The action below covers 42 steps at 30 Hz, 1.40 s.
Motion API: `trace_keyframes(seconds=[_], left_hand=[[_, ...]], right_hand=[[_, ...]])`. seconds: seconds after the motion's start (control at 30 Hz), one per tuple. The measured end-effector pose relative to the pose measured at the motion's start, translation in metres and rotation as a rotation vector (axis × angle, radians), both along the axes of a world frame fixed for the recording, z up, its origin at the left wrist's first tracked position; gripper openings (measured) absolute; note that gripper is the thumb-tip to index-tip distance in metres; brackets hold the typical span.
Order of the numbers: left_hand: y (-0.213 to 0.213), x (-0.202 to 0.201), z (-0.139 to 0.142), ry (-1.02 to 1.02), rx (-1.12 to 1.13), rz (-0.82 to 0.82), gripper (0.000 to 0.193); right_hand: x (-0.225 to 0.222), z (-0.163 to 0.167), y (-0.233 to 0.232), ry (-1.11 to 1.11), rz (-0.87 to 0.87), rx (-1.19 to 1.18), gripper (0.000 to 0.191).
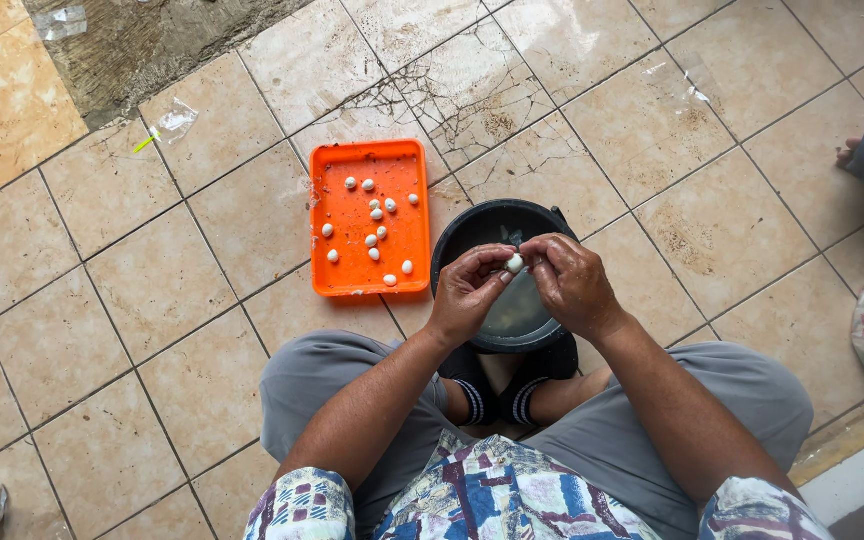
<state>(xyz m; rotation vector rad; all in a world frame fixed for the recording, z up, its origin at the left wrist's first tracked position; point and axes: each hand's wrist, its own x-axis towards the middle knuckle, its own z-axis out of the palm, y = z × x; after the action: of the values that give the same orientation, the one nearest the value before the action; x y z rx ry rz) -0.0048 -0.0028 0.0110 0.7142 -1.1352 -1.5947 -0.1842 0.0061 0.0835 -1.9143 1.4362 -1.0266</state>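
Peeling a small white egg [515,263] over the black bucket [462,232], both hands pinching it.

Left hand [467,292] and right hand [572,283] grip it with closed fingertips; about a dozen peeled eggs already lie on the orange tray [352,275], spread toward its right edge.

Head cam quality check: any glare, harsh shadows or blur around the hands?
Head view: soft, even daylight; faint sheen on the floor tiles, no harsh shadows. Sharp on the left hand, right hand and the small white piece between them. Black bucket interior reads dark; orange tray looks strongly saturated.
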Motion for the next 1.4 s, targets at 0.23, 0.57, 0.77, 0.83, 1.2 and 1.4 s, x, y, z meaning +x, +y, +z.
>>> trace_keyframes(seconds=[0.23, 0.57, 0.77, 0.83, 1.2, 1.4], left_hand=[[0.005, 0.003, 0.011, -0.162, -0.072, 0.017, 0.025], [0.009, -0.001, 0.007, -0.142, -0.126, 0.009, 0.024], [-0.003, 0.005, -0.012, 0.173, 0.196, -0.138, 0.032], [-0.003, 0.007, -0.014, 0.129, 0.209, -0.136, 0.033], [-0.008, 0.014, -0.005, 0.445, 0.479, -0.211, 0.034], [-0.009, 0.013, -0.007, 0.485, 0.536, -0.238, 0.034]], right_hand=[[0.001, 0.002, 0.001, 0.232, 0.071, -0.233, 0.016], [-0.003, -0.005, 0.002, 0.149, -0.032, 0.069, 0.013], [-0.016, -0.018, -0.009, -0.564, -0.007, 0.572, 0.020], [-0.017, -0.022, -0.010, -0.602, -0.005, 0.560, 0.020], [-0.007, -0.024, -0.006, -0.604, 0.017, 0.528, 0.017], [-0.003, -0.024, -0.003, -0.508, 0.005, 0.469, 0.012]])
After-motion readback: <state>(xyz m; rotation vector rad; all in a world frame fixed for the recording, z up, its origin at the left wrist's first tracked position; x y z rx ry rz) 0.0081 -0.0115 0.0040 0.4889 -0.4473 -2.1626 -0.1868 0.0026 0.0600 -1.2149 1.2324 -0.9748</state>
